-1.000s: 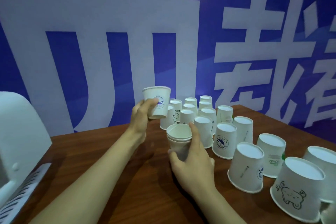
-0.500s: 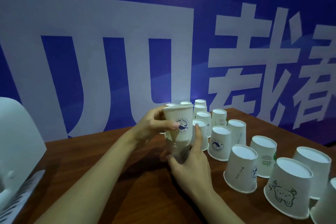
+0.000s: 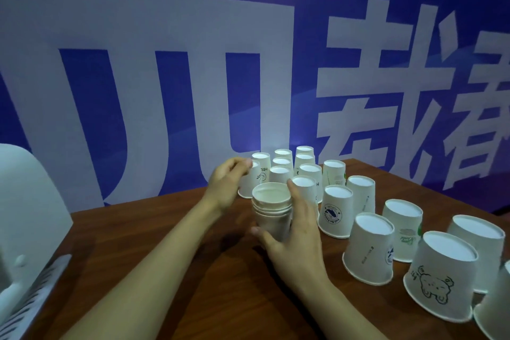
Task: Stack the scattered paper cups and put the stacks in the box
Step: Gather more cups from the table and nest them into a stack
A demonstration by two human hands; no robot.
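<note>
My right hand (image 3: 293,240) grips a stack of upright white paper cups (image 3: 271,217) standing on the brown table (image 3: 165,262), with several rims showing at its top. My left hand (image 3: 225,188) is just behind and left of the stack. Its fingers curl over the top of an upside-down printed cup (image 3: 256,183) at the near left of the group. Several more upside-down cups (image 3: 335,210) stand scattered to the right and behind. No cup is in the air.
A white plastic container (image 3: 30,223) with a slatted part fills the left edge. A blue wall banner (image 3: 193,77) runs right behind the table. A bear-print cup (image 3: 438,279) and others crowd the near right edge.
The cup my left hand carried now sits inside the stack. My left hand let it go and moved back left to an upside-down cup. My right hand stayed on the stack.
</note>
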